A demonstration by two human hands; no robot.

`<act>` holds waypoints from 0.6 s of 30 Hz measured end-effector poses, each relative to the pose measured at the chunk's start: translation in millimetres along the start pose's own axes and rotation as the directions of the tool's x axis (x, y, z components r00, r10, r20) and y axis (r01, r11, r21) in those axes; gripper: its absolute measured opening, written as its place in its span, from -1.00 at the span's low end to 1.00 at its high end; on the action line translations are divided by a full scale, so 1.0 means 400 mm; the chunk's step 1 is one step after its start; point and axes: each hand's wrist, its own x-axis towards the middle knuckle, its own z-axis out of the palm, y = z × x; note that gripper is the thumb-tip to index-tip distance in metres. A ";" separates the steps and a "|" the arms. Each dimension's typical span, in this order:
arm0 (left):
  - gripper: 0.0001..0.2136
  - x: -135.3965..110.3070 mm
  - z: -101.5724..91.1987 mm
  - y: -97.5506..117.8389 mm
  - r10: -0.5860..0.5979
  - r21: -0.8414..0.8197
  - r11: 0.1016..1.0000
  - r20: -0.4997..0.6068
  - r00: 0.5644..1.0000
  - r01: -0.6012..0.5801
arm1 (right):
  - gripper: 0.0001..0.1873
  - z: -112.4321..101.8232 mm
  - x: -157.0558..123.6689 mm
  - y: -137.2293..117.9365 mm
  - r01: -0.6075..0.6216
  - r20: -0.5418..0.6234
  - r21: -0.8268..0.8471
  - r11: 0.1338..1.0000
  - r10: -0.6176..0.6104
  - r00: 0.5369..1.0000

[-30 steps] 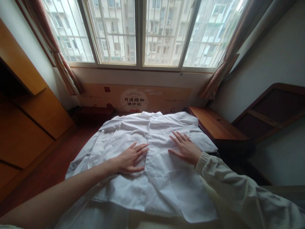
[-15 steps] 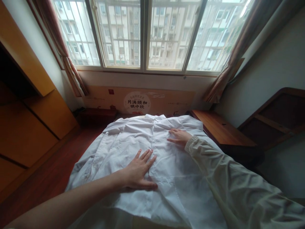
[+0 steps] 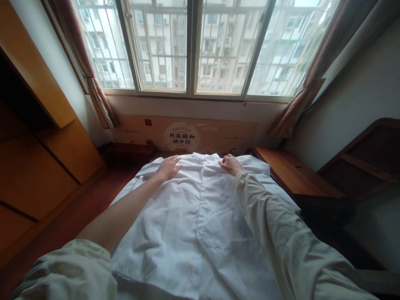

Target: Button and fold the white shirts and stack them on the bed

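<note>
A white button-up shirt [image 3: 175, 221] lies spread out in front of me, its collar at the far end and its button placket running down the middle. Resting on the cloth near the far left shoulder is my left hand [image 3: 169, 167], its fingers stretched out and its thumb apart. My right hand [image 3: 231, 165] is at the far right shoulder, just right of the collar, with bent fingers closed on the fabric. Some wrinkles cross the lower front of the shirt. What lies under the shirt is mostly hidden.
A brown wooden cabinet [image 3: 300, 173] stands at the right, beyond the shirt. Orange-brown cupboards [image 3: 59, 166] line the left side above a reddish floor [image 3: 75, 208]. At the far wall a printed board [image 3: 212, 131] stands below a barred window [image 3: 193, 50] with tied curtains.
My left hand has moved from the shirt's middle to its far left shoulder. The right hand has shifted slightly farther away and its fingers have curled. The shirt front lies flatter.
</note>
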 end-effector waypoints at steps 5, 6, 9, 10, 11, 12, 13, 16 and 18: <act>-0.57 0.065 0.019 -0.050 -0.308 -0.002 0.950 0.140 0.941 0.312 | -0.60 0.030 0.058 -0.078 0.012 0.046 0.087 0.996 -0.016 0.999; -0.57 0.074 0.020 -0.053 -0.346 0.003 0.937 0.137 0.928 0.349 | -0.59 0.038 0.067 -0.088 0.011 0.061 0.097 0.995 -0.017 0.998; -0.59 0.096 0.016 -0.056 -0.413 0.006 0.909 0.134 0.901 0.416 | -0.53 0.059 0.084 -0.103 0.003 0.118 0.088 0.996 -0.013 0.993; -0.60 0.102 0.015 -0.056 -0.419 0.006 0.907 0.137 0.898 0.422 | -0.49 0.063 0.088 -0.103 0.000 0.142 0.078 0.997 -0.011 0.990; -0.59 0.105 0.014 -0.055 -0.422 0.006 0.905 0.143 0.895 0.425 | -0.46 0.066 0.092 -0.101 -0.002 0.167 0.068 0.998 -0.010 0.986; -0.59 0.108 0.015 -0.054 -0.425 0.007 0.904 0.151 0.893 0.428 | -0.42 0.067 0.097 -0.099 -0.003 0.190 0.058 0.998 -0.008 0.982; -0.60 0.109 0.015 -0.053 -0.428 0.009 0.902 0.160 0.889 0.433 | -0.38 0.067 0.101 -0.097 -0.006 0.209 0.048 0.999 -0.004 0.978; -0.63 0.108 0.015 -0.050 -0.436 0.025 0.899 0.161 0.885 0.438 | -0.25 0.062 0.118 -0.091 -0.027 0.224 0.023 0.999 0.022 0.974; -0.65 0.109 0.009 -0.050 -0.431 0.049 0.902 0.130 0.893 0.429 | -0.27 0.057 0.131 -0.086 -0.040 0.218 0.020 0.999 0.034 0.975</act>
